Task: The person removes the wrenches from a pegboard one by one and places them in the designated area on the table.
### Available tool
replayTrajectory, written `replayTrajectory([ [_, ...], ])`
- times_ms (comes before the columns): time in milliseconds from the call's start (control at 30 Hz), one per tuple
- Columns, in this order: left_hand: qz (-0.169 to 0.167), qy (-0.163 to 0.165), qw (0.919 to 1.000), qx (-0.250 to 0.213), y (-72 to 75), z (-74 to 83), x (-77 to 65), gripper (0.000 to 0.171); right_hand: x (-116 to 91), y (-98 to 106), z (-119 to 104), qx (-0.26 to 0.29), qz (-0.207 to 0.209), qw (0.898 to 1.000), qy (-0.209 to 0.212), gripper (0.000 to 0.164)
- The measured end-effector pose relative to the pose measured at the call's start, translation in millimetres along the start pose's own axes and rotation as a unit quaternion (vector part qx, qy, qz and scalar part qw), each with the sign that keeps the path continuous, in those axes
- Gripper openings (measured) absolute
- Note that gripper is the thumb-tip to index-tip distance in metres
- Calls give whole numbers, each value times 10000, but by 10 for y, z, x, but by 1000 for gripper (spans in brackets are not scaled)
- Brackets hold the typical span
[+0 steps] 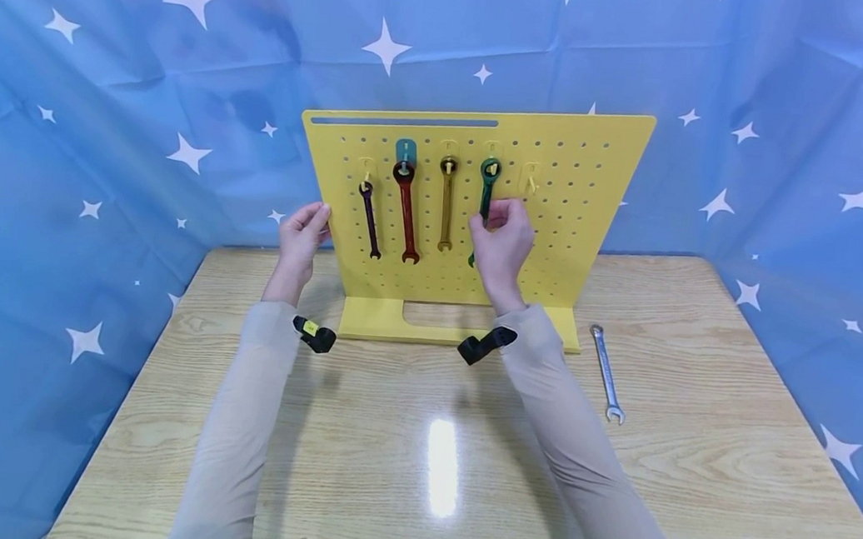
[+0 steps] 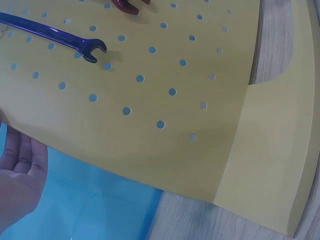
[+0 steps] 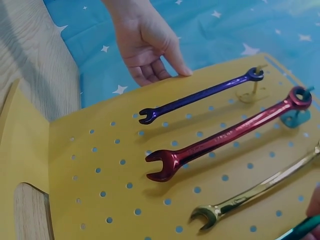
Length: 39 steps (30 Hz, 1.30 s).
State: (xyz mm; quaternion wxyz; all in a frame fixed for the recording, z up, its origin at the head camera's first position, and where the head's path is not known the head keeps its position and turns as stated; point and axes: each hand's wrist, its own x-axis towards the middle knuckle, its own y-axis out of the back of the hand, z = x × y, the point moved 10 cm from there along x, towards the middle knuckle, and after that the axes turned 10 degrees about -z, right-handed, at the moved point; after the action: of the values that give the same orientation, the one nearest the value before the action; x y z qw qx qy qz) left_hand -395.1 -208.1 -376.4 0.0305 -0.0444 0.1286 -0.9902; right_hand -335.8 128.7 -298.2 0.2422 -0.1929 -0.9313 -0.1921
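Note:
A yellow pegboard stands upright on its base. My left hand grips its left edge, with the thumb at the front and the other fingers behind, as the right wrist view shows. My right hand pinches the shaft of a green wrench, whose ring end is around a hook near the board's top. To its left hang a gold wrench, a red wrench and a purple wrench, open ends down. My right fingers hide part of the green shaft.
A bare yellow hook sits right of the green wrench. On the wooden table, right of the board's base, lies a silver wrench. A blue star-patterned cloth hangs behind and at both sides.

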Motion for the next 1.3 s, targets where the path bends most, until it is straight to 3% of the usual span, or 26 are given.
replayTrajectory([
  [400, 64, 26, 10000, -38, 17, -15, 22, 11, -47, 19, -56, 143, -275, 9993, 229, 15],
  [567, 47, 45, 10000, -22, 19, -25, 26, 9, -31, -8, -10, 545, -529, 9969, 184, 14],
  [900, -9, 63, 10000, -21, 10, -27, 25, 8, -9, -102, 223, 1932, -1256, 9722, -426, 18],
  [1300, 24, 40, 10000, 0, 12, -18, 21, 10, -81, -15, 155, 2057, -1780, 9608, -525, 17],
])
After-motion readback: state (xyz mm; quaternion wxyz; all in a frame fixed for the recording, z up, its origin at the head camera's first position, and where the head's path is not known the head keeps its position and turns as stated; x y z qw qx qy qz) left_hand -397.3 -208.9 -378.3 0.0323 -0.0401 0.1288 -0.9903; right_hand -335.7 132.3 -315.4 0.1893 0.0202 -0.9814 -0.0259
